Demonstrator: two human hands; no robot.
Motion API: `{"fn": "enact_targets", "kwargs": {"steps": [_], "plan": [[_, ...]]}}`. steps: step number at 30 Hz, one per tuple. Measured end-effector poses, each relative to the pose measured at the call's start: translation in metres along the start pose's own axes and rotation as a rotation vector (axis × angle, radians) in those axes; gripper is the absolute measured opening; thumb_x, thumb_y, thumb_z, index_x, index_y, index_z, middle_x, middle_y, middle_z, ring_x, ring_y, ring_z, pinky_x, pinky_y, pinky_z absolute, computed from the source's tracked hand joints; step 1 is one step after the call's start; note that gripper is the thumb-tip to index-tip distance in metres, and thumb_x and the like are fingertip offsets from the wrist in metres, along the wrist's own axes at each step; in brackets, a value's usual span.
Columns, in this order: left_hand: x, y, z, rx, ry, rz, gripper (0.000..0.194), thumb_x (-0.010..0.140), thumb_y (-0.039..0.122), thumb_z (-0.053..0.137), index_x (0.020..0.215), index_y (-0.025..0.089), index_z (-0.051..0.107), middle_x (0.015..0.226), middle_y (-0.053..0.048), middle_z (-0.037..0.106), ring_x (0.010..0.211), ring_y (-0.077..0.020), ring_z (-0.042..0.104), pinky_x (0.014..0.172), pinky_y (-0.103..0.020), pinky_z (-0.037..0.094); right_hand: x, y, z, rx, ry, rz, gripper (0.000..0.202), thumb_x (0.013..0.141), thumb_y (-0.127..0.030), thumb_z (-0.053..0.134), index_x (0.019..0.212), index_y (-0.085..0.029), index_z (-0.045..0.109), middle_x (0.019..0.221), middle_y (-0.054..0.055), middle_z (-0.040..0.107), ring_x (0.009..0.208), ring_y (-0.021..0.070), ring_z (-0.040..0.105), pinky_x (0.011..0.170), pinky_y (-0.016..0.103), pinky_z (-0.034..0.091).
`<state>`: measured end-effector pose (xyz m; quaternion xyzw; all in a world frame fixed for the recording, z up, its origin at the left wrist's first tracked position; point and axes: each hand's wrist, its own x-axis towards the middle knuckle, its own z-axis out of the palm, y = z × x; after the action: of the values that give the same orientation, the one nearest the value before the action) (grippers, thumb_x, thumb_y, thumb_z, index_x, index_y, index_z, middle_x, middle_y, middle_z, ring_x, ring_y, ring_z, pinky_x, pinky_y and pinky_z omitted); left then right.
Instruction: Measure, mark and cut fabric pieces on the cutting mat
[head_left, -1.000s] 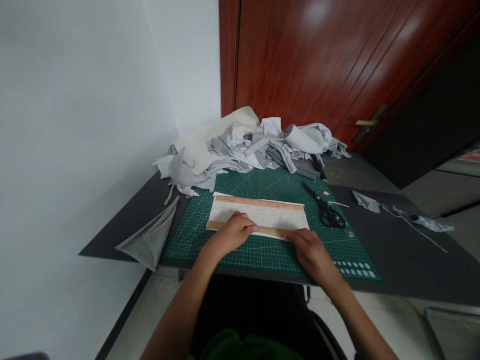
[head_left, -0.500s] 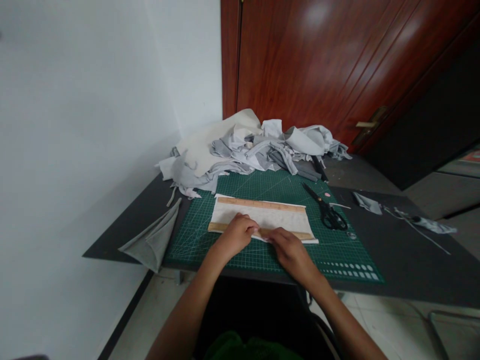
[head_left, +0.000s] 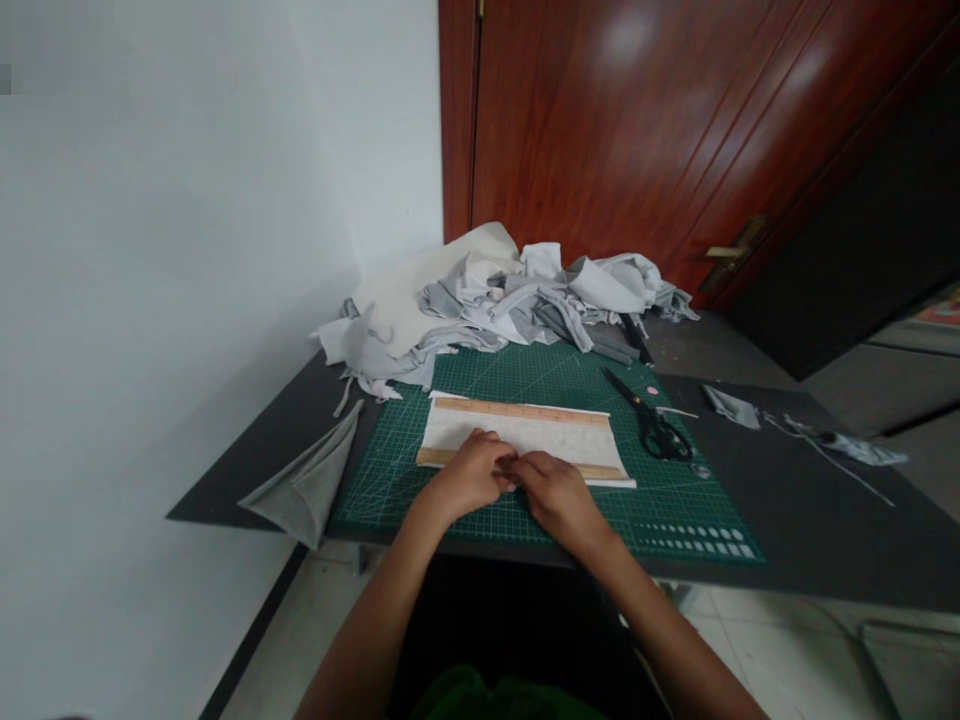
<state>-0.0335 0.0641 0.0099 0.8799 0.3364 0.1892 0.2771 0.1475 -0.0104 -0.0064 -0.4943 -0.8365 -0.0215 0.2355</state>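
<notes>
A white cloth [head_left: 540,432] lies on the green cutting mat [head_left: 457,520], with a wooden ruler [head_left: 525,410] along its far edge. A second wooden strip [head_left: 600,470] runs along the near edge, where a narrow band of cloth shows beside it. My left hand [head_left: 474,470] is closed, pinching the cloth at the middle of that near edge. Right beside it, my right hand [head_left: 556,497] also pinches the edge, its fingertips almost touching the left ones. The fingertips and the bit of edge between them are partly hidden.
Black scissors [head_left: 660,432] lie on the mat's right side. A heap of grey and white fabric scraps [head_left: 510,300] covers the back of the table [head_left: 810,520]. Folded grey cloth [head_left: 307,480] hangs over the left front edge. Small scraps and cords [head_left: 810,432] lie at right.
My right hand has moved slightly left along the near edge, closing the small gap to my left hand. The left hand has barely moved.
</notes>
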Motion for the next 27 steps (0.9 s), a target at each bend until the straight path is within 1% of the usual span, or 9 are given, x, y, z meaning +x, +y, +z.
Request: {"fn": "enact_targets", "kwargs": {"steps": [4, 7, 12, 14, 16, 19, 22, 27], "plan": [[0.001, 0.000, 0.000, 0.037, -0.007, 0.018, 0.015, 0.076, 0.008, 0.067, 0.073, 0.019, 0.057, 0.084, -0.003, 0.059, 0.090, -0.0230, 0.055, 0.085, -0.034, 0.044, 0.004, -0.004, 0.002, -0.091, -0.002, -0.077, 0.029, 0.093, -0.005, 0.060, 0.118, -0.018, 0.070, 0.109, 0.011, 0.076, 0.096, 0.0244, 0.066, 0.081, 0.035, 0.047], [0.002, 0.000, 0.000, 0.040, 0.008, 0.025, 0.017, 0.075, 0.006, 0.063, 0.072, 0.020, 0.054, 0.083, -0.003, 0.057, 0.089, -0.0226, 0.054, 0.083, -0.034, 0.043, 0.006, -0.005, 0.000, -0.131, -0.019, -0.109, 0.023, 0.096, -0.009, 0.061, 0.115, -0.019, 0.071, 0.109, 0.010, 0.076, 0.096, 0.0244, 0.065, 0.080, 0.037, 0.044], [0.002, 0.001, -0.001, 0.062, 0.011, 0.030, 0.020, 0.075, 0.001, 0.055, 0.070, 0.020, 0.051, 0.079, -0.002, 0.056, 0.085, -0.0215, 0.053, 0.084, -0.035, 0.042, 0.009, -0.008, -0.004, -0.224, -0.040, -0.135, 0.013, 0.097, -0.014, 0.066, 0.107, -0.018, 0.073, 0.099, 0.008, 0.074, 0.089, 0.0243, 0.063, 0.079, 0.039, 0.041], [0.001, 0.001, -0.001, 0.051, 0.006, 0.027, 0.019, 0.076, 0.003, 0.059, 0.072, 0.020, 0.054, 0.081, -0.002, 0.057, 0.087, -0.0220, 0.054, 0.085, -0.035, 0.043, 0.008, -0.007, -0.006, -0.241, -0.043, -0.136, 0.012, 0.097, -0.015, 0.067, 0.107, -0.018, 0.073, 0.098, 0.008, 0.073, 0.088, 0.0240, 0.062, 0.078, 0.039, 0.041], [0.001, 0.000, -0.001, 0.027, 0.003, 0.017, 0.016, 0.076, 0.007, 0.069, 0.078, 0.020, 0.060, 0.086, -0.002, 0.060, 0.093, -0.0237, 0.056, 0.088, -0.036, 0.044, 0.005, -0.005, -0.010, -0.250, -0.048, -0.126, 0.013, 0.098, -0.016, 0.066, 0.109, -0.019, 0.072, 0.097, 0.008, 0.073, 0.087, 0.0238, 0.061, 0.078, 0.039, 0.040], [0.000, -0.002, 0.000, -0.012, 0.009, -0.006, 0.025, 0.073, 0.010, 0.080, 0.090, 0.020, 0.067, 0.096, -0.003, 0.064, 0.103, -0.0259, 0.057, 0.095, -0.038, 0.044, -0.006, 0.003, -0.020, -0.299, -0.059, -0.098, 0.009, 0.098, -0.015, 0.066, 0.103, -0.019, 0.072, 0.094, 0.007, 0.072, 0.084, 0.0231, 0.060, 0.077, 0.038, 0.039], [-0.001, -0.003, 0.001, -0.036, 0.017, -0.024, 0.030, 0.071, 0.009, 0.084, 0.095, 0.021, 0.069, 0.101, -0.004, 0.065, 0.108, -0.0264, 0.056, 0.098, -0.038, 0.045, -0.021, 0.013, -0.030, -0.363, -0.070, -0.078, 0.009, 0.096, -0.013, 0.067, 0.092, -0.020, 0.071, 0.093, 0.005, 0.071, 0.081, 0.0224, 0.058, 0.077, 0.037, 0.038], [-0.003, -0.001, 0.000, -0.046, 0.030, -0.024, 0.028, 0.073, 0.009, 0.082, 0.096, 0.021, 0.069, 0.101, -0.004, 0.066, 0.110, -0.0262, 0.057, 0.101, -0.040, 0.045, -0.045, 0.031, -0.044, -0.399, -0.069, -0.038, 0.016, 0.095, -0.006, 0.063, 0.094, -0.020, 0.071, 0.097, 0.006, 0.072, 0.085, 0.0233, 0.059, 0.081, 0.038, 0.038]]}}
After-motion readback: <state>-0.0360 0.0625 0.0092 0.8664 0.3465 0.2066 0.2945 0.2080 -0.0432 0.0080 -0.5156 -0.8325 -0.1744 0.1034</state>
